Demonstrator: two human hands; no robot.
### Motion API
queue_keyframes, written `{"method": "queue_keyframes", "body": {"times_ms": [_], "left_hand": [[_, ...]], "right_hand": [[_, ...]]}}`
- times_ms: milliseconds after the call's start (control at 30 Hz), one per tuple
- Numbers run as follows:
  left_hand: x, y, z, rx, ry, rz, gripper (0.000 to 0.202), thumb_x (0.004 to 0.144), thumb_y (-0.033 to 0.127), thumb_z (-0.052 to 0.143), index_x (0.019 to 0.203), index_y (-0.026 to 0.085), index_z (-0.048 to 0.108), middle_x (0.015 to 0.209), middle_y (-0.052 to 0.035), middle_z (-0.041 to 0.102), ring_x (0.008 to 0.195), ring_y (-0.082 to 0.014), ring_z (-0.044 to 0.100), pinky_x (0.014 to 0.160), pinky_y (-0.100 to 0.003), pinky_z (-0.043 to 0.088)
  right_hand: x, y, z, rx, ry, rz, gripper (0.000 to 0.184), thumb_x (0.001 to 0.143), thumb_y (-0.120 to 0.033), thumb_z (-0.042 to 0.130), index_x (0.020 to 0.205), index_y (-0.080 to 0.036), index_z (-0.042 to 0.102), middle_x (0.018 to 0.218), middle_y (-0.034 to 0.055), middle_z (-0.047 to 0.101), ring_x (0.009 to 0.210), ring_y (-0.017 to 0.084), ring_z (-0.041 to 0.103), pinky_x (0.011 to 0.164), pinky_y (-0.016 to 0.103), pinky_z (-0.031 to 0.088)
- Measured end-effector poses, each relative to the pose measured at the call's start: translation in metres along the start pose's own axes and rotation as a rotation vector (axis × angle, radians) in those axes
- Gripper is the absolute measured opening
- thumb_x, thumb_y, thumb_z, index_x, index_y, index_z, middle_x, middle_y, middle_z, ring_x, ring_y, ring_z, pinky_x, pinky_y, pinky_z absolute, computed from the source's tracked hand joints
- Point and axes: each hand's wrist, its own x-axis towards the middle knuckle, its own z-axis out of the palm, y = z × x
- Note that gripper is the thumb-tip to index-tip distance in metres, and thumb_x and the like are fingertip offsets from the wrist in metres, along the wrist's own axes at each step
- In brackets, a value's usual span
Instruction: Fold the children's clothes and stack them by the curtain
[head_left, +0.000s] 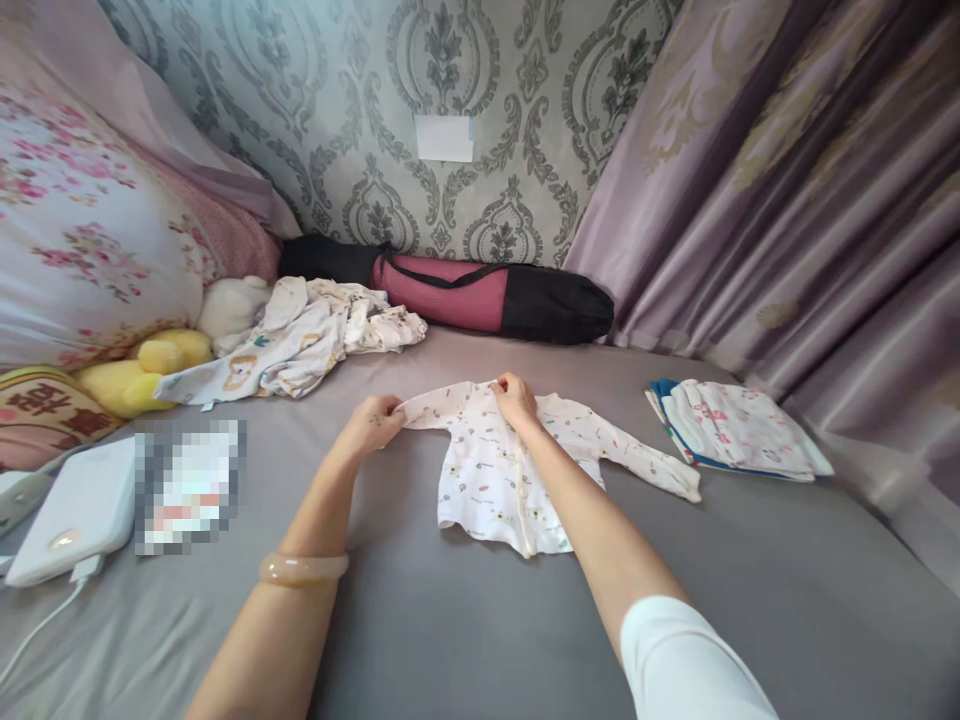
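A small white baby shirt (480,480) with a tiny printed pattern lies spread out on the grey sheet, its front seam toward me and its hem nearest my body. My left hand (377,423) pinches the cuff of the sleeve on the left, which is drawn out sideways. At the neckline, my right hand (514,397) is closed on the collar fabric, and my right forearm crosses over part of the shirt's front. The other sleeve stretches out flat to the right, untouched.
Folded clothes (739,430) are stacked at the right. Rumpled baby clothes (300,335) lie back left beside a yellow plush toy (142,375). A long pink and black bag (457,290) rests along the wall. A white power bank (79,510) with a cable sits at the left.
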Motion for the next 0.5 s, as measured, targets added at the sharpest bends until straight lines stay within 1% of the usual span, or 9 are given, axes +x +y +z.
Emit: {"method": "queue_keyframes", "body": {"times_ms": [100, 167, 233, 300, 400, 467, 500], "left_hand": [[-0.001, -0.012, -0.009, -0.137, 0.093, -0.040, 0.030, 0.069, 0.037, 0.050, 0.078, 0.014, 0.067, 0.063, -0.0014, 0.061, 0.065, -0.0180, 0.057, 0.056, -0.024, 0.039], [-0.001, -0.021, -0.012, -0.283, 0.133, -0.083, 0.034, 0.066, 0.043, 0.055, 0.079, 0.014, 0.067, 0.060, -0.0002, 0.059, 0.060, -0.0165, 0.055, 0.052, -0.023, 0.038], [0.001, -0.028, -0.012, -0.457, 0.171, -0.153, 0.037, 0.063, 0.044, 0.060, 0.083, 0.013, 0.066, 0.059, 0.0007, 0.058, 0.055, -0.0147, 0.053, 0.049, -0.022, 0.038], [0.005, -0.032, -0.010, -0.601, 0.229, -0.243, 0.035, 0.063, 0.039, 0.063, 0.086, 0.013, 0.064, 0.061, 0.0004, 0.058, 0.052, -0.0133, 0.052, 0.047, -0.022, 0.040], [0.011, -0.036, -0.005, -0.718, 0.343, -0.365, 0.027, 0.066, 0.030, 0.064, 0.088, 0.013, 0.061, 0.065, -0.0015, 0.060, 0.049, -0.0117, 0.054, 0.045, -0.021, 0.042], [0.015, -0.038, -0.002, -0.777, 0.385, -0.418, 0.024, 0.069, 0.025, 0.064, 0.089, 0.013, 0.058, 0.067, -0.0028, 0.061, 0.051, -0.0121, 0.056, 0.047, -0.022, 0.046], [0.017, -0.040, -0.001, -0.803, 0.394, -0.427, 0.024, 0.069, 0.023, 0.064, 0.090, 0.013, 0.057, 0.068, -0.0032, 0.061, 0.052, -0.0126, 0.058, 0.049, -0.023, 0.048]], "right_hand": [[0.000, 0.003, 0.005, -0.018, 0.056, -0.050, 0.016, 0.090, -0.035, 0.052, 0.090, -0.023, 0.063, 0.095, 0.0041, 0.068, 0.090, 0.019, 0.060, 0.075, 0.027, 0.041], [0.000, 0.004, 0.008, -0.043, 0.083, -0.093, 0.015, 0.090, -0.033, 0.053, 0.089, -0.022, 0.062, 0.097, 0.0053, 0.067, 0.093, 0.019, 0.059, 0.078, 0.027, 0.040], [-0.002, 0.005, 0.012, -0.083, 0.099, -0.125, 0.014, 0.091, -0.031, 0.053, 0.091, -0.020, 0.062, 0.099, 0.0071, 0.066, 0.095, 0.020, 0.058, 0.081, 0.028, 0.040], [-0.004, 0.005, 0.016, -0.128, 0.118, -0.150, 0.015, 0.092, -0.029, 0.052, 0.095, -0.018, 0.061, 0.102, 0.0095, 0.065, 0.097, 0.022, 0.057, 0.084, 0.029, 0.040], [-0.005, 0.003, 0.018, -0.144, 0.128, -0.173, 0.019, 0.093, -0.027, 0.048, 0.102, -0.016, 0.061, 0.108, 0.0135, 0.063, 0.103, 0.024, 0.055, 0.090, 0.032, 0.040], [-0.001, 0.004, 0.015, -0.090, 0.059, -0.172, 0.021, 0.093, -0.026, 0.047, 0.104, -0.016, 0.062, 0.111, 0.0143, 0.063, 0.105, 0.024, 0.055, 0.092, 0.033, 0.040], [0.004, 0.006, 0.012, -0.056, 0.008, -0.169, 0.022, 0.093, -0.026, 0.046, 0.103, -0.016, 0.063, 0.109, 0.0131, 0.065, 0.104, 0.022, 0.057, 0.091, 0.032, 0.041]]}}
